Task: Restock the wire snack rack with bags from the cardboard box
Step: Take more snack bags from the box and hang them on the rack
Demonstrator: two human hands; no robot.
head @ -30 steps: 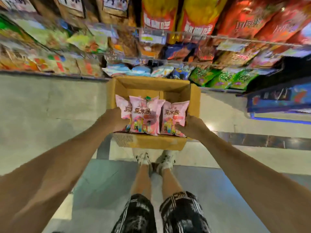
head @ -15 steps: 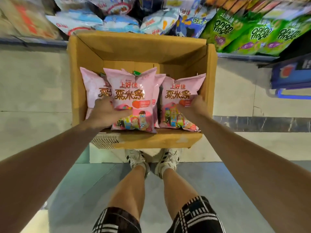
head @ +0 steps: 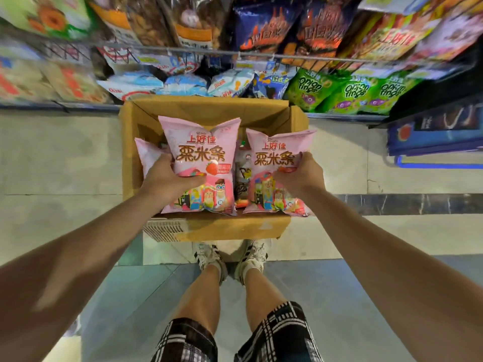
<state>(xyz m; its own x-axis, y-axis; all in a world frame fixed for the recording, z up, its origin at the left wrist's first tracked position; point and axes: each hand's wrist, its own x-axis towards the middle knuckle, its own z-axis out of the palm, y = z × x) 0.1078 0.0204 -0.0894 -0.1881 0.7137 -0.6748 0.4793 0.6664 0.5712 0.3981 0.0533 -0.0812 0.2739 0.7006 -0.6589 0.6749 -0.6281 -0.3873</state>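
**A pink bag in each grip, over the open box**

My left hand [head: 167, 178] pinches one pink snack bag [head: 201, 163] by its left edge, thumb across the front. My right hand [head: 300, 176] pinches a second pink bag [head: 274, 163] at its right edge, fingers curled over the print. Both bags stand upright above the cardboard box [head: 209, 228], their lower seams close to the box's near wall, with a narrow gap between them. Through that gap another packet [head: 241, 176] shows inside the box, and a third pink bag [head: 147, 158] leans against the box's left wall. The box flaps are folded open. Beyond the box's far wall the wire snack rack [head: 261, 56] is crowded: pale blue bags [head: 188, 84] straight behind, green onion-ring bags [head: 347, 92] behind and right. Bare floor [head: 60, 158] lies open on both sides of the box; my shoes [head: 230, 259] stand just at its near wall.
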